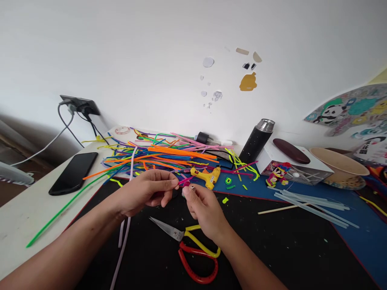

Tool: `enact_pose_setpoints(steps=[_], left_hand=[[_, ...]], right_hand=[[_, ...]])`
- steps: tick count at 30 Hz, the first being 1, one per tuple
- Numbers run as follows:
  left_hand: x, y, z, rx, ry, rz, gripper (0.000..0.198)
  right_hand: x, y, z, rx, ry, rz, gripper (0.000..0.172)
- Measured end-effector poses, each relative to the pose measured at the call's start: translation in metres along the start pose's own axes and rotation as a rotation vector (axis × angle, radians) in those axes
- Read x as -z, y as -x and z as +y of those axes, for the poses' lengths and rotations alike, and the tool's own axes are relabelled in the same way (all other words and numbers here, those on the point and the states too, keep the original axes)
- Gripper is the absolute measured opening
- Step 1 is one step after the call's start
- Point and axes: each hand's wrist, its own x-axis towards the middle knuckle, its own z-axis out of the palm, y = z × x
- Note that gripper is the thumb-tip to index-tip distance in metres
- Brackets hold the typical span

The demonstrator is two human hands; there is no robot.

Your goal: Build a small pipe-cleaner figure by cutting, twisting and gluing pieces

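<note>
Black matting [272, 249] covers the desk across the lower frame, with a blue mat [365, 237] at right and a white wall [151, 48] above. At centre, the left hand [145, 192] and right hand [203, 208] pinch a pink pipe cleaner [183, 182] between closed fingertips. Scissors [193, 245] lie below and a phone [74, 172] sits at left.

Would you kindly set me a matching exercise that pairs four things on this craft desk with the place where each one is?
Things:
1. pink pipe cleaner
2. scissors
3. glue gun
4. phone

Places:
a. flat on the white desk top, far left
b. pinched between the left hand and right hand
c. on the black mat, nearer than the hands
d. on the blue mat, just beyond the hands

Pairs: 1-b, 2-c, 3-d, 4-a
</note>
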Motion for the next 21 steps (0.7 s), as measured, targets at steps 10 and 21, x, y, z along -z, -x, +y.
enact_pose_setpoints(steps=[10, 21], left_hand=[[-0.002, -0.002, -0.003, 0.023, 0.023, -0.01, 0.043], [-0.005, -0.003, -0.001, 0.043, -0.024, 0.007, 0.045]], right_hand=[[-0.008, 0.001, 0.001, -0.016, 0.136, 0.119, 0.044], [-0.011, 0.002, -0.004, 0.014, 0.215, 0.14, 0.039]])
